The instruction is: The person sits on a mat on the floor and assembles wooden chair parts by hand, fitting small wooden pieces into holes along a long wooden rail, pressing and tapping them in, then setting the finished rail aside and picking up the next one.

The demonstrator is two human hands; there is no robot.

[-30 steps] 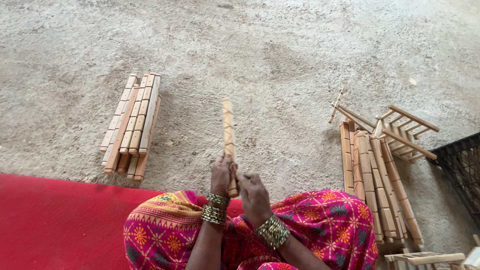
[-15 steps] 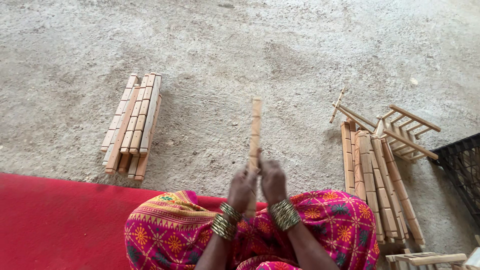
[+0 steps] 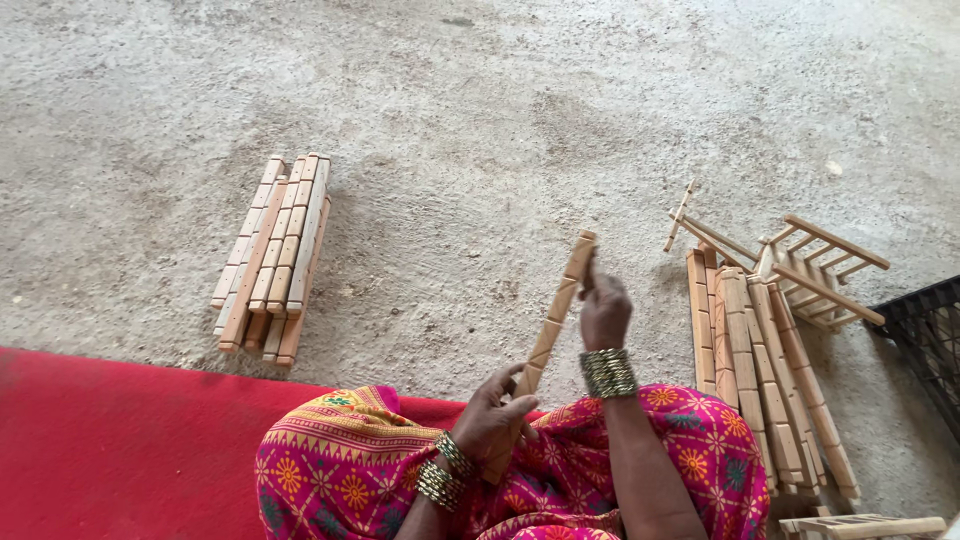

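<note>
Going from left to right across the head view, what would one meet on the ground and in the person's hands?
Red mat → left bundle of wooden slats → left hand → wooden slat → right hand → right pile of slats → black crate.

A floor workshop for woodcraft: rough concrete floor [image 3: 480, 100], stacked notched wooden slats [image 3: 272, 255], small slatted frames [image 3: 815, 265].

bare concrete floor [image 3: 480, 130] lies open ahead. a stack of wooden slats [image 3: 272, 255] blocks the left, another slat pile [image 3: 765, 370] with small wooden frames [image 3: 810, 265] crowds the right, beside a black crate [image 3: 930, 335].
</note>
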